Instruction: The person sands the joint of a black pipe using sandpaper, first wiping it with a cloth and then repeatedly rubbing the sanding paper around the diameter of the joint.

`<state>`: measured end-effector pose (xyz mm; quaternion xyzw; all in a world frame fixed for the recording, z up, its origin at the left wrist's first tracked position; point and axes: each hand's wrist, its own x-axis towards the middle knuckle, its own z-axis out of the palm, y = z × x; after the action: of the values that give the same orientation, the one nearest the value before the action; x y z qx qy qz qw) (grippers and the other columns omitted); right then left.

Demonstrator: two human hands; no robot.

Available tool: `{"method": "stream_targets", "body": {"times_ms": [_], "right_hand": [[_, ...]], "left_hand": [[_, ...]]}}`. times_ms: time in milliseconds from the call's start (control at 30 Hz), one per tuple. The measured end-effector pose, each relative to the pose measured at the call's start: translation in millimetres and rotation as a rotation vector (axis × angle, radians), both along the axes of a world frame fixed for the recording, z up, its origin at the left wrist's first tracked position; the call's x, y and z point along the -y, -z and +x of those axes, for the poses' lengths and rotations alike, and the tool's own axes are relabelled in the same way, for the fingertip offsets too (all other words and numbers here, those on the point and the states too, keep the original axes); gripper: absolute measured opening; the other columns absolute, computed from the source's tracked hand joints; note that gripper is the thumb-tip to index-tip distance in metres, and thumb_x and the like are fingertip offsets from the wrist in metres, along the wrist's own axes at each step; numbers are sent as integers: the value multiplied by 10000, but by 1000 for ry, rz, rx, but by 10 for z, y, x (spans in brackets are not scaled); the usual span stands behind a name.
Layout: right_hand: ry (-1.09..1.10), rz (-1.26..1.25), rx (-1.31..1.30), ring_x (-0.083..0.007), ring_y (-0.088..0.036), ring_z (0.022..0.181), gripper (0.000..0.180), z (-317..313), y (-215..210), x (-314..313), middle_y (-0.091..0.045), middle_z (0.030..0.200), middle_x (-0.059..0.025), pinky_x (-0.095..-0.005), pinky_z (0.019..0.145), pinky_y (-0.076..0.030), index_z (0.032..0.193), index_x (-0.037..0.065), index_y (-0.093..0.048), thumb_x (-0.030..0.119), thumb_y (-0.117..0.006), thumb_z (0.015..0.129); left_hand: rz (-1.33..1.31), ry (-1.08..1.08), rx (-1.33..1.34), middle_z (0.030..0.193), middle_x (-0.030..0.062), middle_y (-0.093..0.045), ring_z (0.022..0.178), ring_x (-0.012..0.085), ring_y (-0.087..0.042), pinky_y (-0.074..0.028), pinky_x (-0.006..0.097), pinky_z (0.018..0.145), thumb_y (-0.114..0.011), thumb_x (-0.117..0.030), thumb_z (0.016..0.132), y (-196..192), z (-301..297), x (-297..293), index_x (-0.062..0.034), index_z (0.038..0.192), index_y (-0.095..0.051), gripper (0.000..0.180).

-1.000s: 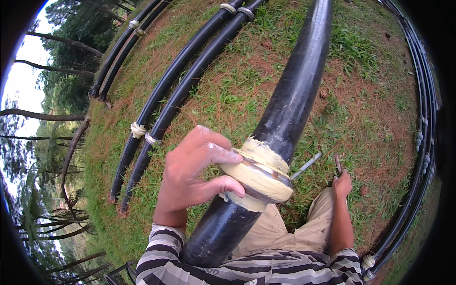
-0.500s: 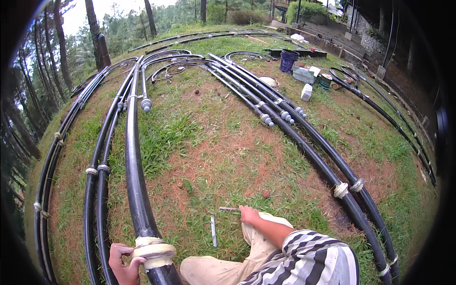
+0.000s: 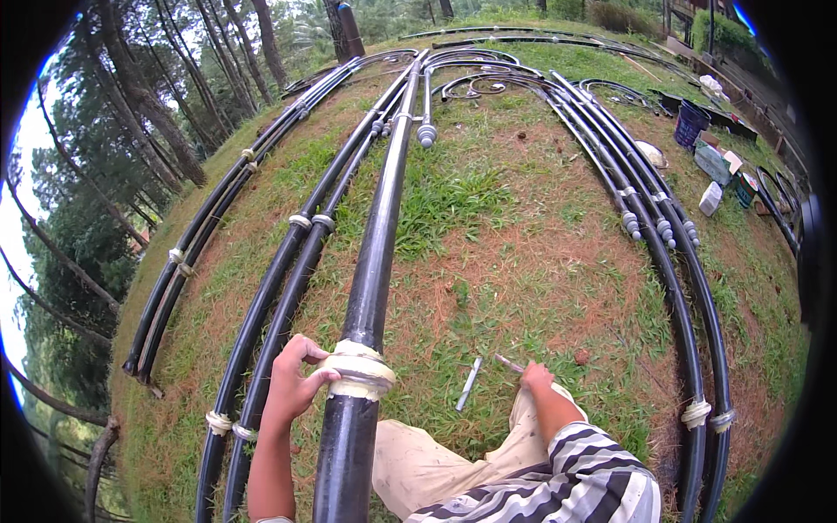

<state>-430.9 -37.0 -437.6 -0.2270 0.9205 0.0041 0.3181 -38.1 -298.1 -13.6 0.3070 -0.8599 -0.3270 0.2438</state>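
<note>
A thick black pipe [image 3: 375, 261] runs away from me, with a cream-coated joint collar [image 3: 360, 370] around it that has a greyish band along its middle. My left hand [image 3: 299, 379] grips the collar's left side between thumb and curled fingers. Over my right knee, my right hand [image 3: 537, 377] is closed on one end of a thin, flat greyish stick [image 3: 508, 362], whose other end points left. A second pale, flat strip [image 3: 469, 384] lies on the grass between the pipe and that stick.
More black pipes with pale collars lie left [image 3: 275, 296] and right [image 3: 676, 296]; grey end fittings [image 3: 630, 225] cap some. Farther right are a dark bucket [image 3: 690, 124], a white jug [image 3: 711, 199] and a green can [image 3: 745, 189]. Pine trunks [image 3: 144, 96] stand left.
My view has swung left, so everything sits farther right and tilts. My left hand stays at the collar, with more of its forearm showing; my right hand still holds the stick.
</note>
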Motion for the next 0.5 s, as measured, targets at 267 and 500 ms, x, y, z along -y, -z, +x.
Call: {"method": "stream_targets", "body": {"times_ms": [267,500], "right_hand": [[-97,-652,-204,-419,-689,1076,228,297,-365,-76,-724,1118,-193,-530,883,-529,1114,86,-698,286,-638,1023],[142,-938,-8,-141,-601,641,231,853,-1451,-279,-650,809,-71,-348,605,-487,1136,59,-692,256,-581,1092]], "left_hand": [[24,-50,-48,958,71,-672,926,180,-675,-548,330,865,-894,-101,765,59,61,-67,2,977,-667,328],[-14,-35,-49,956,84,-714,886,201,-711,-567,341,830,-909,-134,776,-47,-133,-104,1,1000,-690,341]]}}
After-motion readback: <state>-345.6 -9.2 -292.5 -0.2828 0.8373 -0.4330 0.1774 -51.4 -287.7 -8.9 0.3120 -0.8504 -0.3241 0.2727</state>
